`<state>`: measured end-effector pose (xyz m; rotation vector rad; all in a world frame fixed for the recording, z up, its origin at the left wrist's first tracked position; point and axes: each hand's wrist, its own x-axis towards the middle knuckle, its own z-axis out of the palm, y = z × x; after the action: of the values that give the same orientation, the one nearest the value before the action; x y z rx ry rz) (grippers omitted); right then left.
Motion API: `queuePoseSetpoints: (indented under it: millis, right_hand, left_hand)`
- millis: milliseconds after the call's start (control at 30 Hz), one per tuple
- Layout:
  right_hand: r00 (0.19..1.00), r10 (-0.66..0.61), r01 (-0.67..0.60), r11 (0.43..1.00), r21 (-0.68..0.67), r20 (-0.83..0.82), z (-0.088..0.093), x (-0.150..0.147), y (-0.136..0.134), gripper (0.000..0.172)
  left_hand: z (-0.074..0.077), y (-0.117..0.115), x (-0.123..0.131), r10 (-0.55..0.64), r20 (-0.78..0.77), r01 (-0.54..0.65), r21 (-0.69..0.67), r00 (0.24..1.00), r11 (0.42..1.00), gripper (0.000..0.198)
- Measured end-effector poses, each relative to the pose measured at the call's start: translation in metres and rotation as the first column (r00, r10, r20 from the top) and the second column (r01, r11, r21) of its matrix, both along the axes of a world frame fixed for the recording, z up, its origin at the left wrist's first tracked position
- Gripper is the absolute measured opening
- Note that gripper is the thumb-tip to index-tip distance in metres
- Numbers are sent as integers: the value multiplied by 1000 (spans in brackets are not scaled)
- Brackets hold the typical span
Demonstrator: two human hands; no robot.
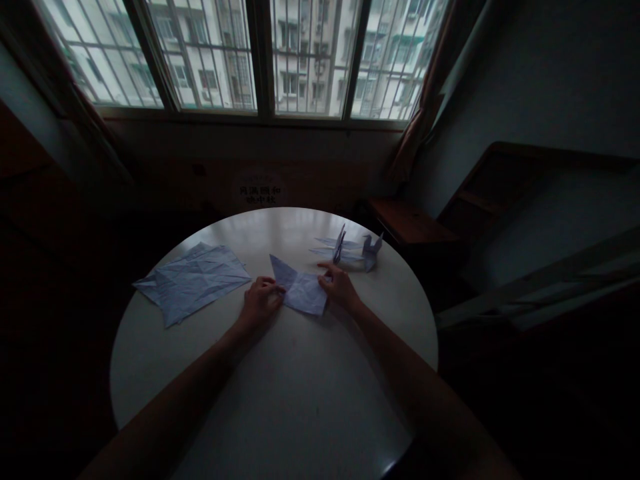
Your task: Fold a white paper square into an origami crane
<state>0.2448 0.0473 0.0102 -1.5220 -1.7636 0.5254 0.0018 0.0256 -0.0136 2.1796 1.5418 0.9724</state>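
A creased, partly folded sheet of pale paper (304, 292) lies on the table between my hands, with one pointed flap standing up at its far left. My left hand (263, 298) pinches its left edge, fingers closed. At the right edge, my right hand (339, 285) grips the same paper between thumb and fingers, the index finger stretched out beyond it. Just past my right hand stand folded paper cranes (338, 248), and another small paper crane (371, 252) sits to their right.
The round white table (280, 413) bears everything. Several creased paper sheets (195, 283) lie stacked at its left. Beyond the table are a barred window (305, 60) and a low wooden bench or stool (410, 220) at the right. The room is dim.
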Motion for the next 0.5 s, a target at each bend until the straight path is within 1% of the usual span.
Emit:
queuePoseSetpoints:
  millis: [67,100,167,267,367,500]
  right_hand:
    - [995,-1,4,999,-33,96,1,-1,-3,40]
    - [991,8,-1,999,-51,131,2,-2,-4,39]
    - [982,29,-15,997,-78,185,3,-3,-6,37]
    - [967,63,-40,994,-97,247,3,-4,-7,35]
    - [952,99,-70,992,-108,290,2,-4,-8,33]
    - [938,129,-96,989,-117,323,2,-3,-8,33]
  left_hand:
    - [0,-1,1,21,-36,-19,58,999,998,13]
    - [0,-1,1,1,-46,3,77,999,997,12]
    - [1,-2,3,-95,-62,100,75,993,992,14]
    - [2,-5,7,-228,-88,231,27,970,972,20]
    - [2,-10,11,-256,-111,262,43,960,964,21]
    - [3,-15,13,-254,-131,267,89,958,960,20]
